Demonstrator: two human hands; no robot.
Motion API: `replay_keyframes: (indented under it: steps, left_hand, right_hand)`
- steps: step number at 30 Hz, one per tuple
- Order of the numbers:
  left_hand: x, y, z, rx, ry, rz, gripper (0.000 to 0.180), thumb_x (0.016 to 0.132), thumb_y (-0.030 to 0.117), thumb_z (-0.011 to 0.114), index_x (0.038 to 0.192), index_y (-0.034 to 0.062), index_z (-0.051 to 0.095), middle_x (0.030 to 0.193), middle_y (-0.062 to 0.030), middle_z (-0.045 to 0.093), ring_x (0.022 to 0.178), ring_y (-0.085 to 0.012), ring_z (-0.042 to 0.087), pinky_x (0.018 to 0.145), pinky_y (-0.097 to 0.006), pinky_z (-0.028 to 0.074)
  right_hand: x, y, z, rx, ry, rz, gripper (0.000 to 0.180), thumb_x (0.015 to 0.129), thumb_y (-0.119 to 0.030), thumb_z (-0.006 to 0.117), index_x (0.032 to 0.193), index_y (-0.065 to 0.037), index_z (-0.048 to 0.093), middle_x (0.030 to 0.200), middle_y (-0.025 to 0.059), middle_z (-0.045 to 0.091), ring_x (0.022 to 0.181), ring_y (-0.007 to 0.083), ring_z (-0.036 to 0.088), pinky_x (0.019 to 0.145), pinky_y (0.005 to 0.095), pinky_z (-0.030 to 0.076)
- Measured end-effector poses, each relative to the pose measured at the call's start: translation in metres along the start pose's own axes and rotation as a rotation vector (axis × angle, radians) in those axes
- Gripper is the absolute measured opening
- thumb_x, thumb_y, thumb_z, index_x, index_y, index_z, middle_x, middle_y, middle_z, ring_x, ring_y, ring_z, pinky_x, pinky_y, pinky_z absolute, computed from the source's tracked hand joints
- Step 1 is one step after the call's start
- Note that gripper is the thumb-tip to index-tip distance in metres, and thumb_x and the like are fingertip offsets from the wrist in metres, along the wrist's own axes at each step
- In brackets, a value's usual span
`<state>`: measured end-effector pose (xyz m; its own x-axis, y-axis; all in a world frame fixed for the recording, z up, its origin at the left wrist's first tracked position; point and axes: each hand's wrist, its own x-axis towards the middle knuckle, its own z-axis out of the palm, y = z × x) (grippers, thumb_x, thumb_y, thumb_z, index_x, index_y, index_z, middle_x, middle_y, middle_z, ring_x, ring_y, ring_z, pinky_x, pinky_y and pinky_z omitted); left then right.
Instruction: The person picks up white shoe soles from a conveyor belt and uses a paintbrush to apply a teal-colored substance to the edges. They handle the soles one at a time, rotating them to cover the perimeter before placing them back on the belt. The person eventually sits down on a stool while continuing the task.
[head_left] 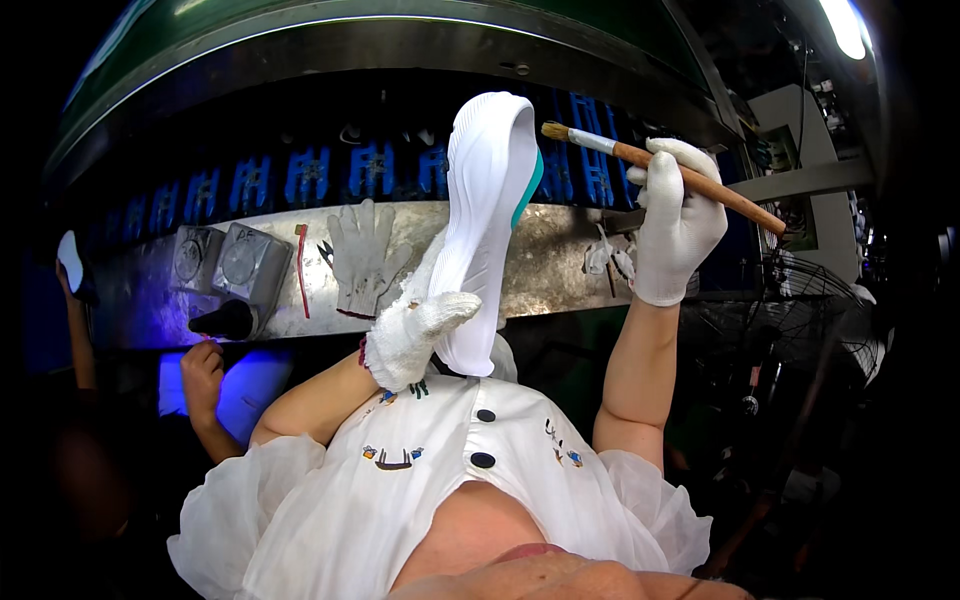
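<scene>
A: Starting at the left, what is lying around the left fingers (450,312)?

B: Well out to their left, a co-worker's bare hand (203,375) is hanging just below a black tapered cone (222,320). Nearer in, two grey squarish blocks with round tops (243,265) are sitting on the scuffed, shiny metal table (548,265). A thin red stick (302,272) is lying between them and a limp greyish knitted glove (360,258), which is resting just left of the fingers.

A: And those fingers themselves?

B: They're wearing white knitted fabric and grasping the lower part of a long, smooth white shoe sole with a teal side strip (478,230). Its long axis is running away from the wearer, and most of its length is rising beyond the fingers. The fine grooves are showing towards its far end; it's looking like moulded foam.

A: Where is it lying from the right fingers (662,192)?

B: To their left, well apart; the left hand is the nearer one. The right fingers, also gloved, are clasping a round-handled wooden brush with a pale metal collar (633,156). Its short tan bristles are pointing left, stopping just beside the sole's far half, apparently without touching.
</scene>
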<state>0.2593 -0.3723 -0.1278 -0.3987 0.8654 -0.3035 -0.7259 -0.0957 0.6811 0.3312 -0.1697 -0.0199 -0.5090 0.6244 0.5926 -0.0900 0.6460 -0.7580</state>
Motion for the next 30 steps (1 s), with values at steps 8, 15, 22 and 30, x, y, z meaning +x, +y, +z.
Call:
replay_keyframes:
  steps: [8,15,22,30]
  left_hand:
    - [0.002,0.005,-0.003,-0.139,-0.044,-0.031,0.065,0.082,0.015,0.058,0.139,0.0056,0.028,0.129,-0.0059,0.044,0.115,-0.0133,0.045,0.096,-0.028,0.036]
    - [0.006,0.003,-0.015,-0.239,-0.049,-0.045,0.052,0.089,0.020,0.055,0.134,0.0021,0.036,0.118,-0.0078,0.053,0.105,-0.0150,0.054,0.088,-0.029,0.046]
    - [0.013,0.036,-0.010,-0.275,-0.306,0.260,0.079,0.082,0.061,0.042,0.121,-0.0077,0.044,0.101,-0.0252,0.057,0.084,-0.0300,0.064,0.068,-0.041,0.058]
    - [0.013,0.060,-0.039,-0.925,-0.840,-0.016,0.090,0.075,0.068,0.051,0.140,0.0139,0.022,0.103,-0.0234,0.045,0.075,-0.0277,0.053,0.053,-0.031,0.049]
  right_hand:
    - [-0.016,-0.003,0.006,0.063,-0.051,-0.082,0.011,0.082,-0.001,0.058,0.092,0.003,0.059,0.075,0.0077,0.061,0.063,0.0095,0.060,0.056,0.0186,0.048]
    - [-0.034,0.007,0.008,-0.085,-0.173,-0.270,0.009,0.072,0.000,0.063,0.081,-0.002,0.061,0.067,0.0055,0.061,0.050,0.0090,0.052,0.046,0.0207,0.042]
    - [-0.051,-0.004,0.005,0.170,-0.087,-0.254,0.012,0.080,-0.003,0.056,0.088,0.006,0.056,0.065,0.0106,0.056,0.051,0.0118,0.049,0.046,0.0205,0.040]
    - [-0.070,-0.001,-0.002,0.301,0.157,0.036,0.020,0.084,-0.011,0.044,0.092,0.005,0.052,0.080,0.0088,0.051,0.064,0.0127,0.054,0.060,0.0192,0.049]
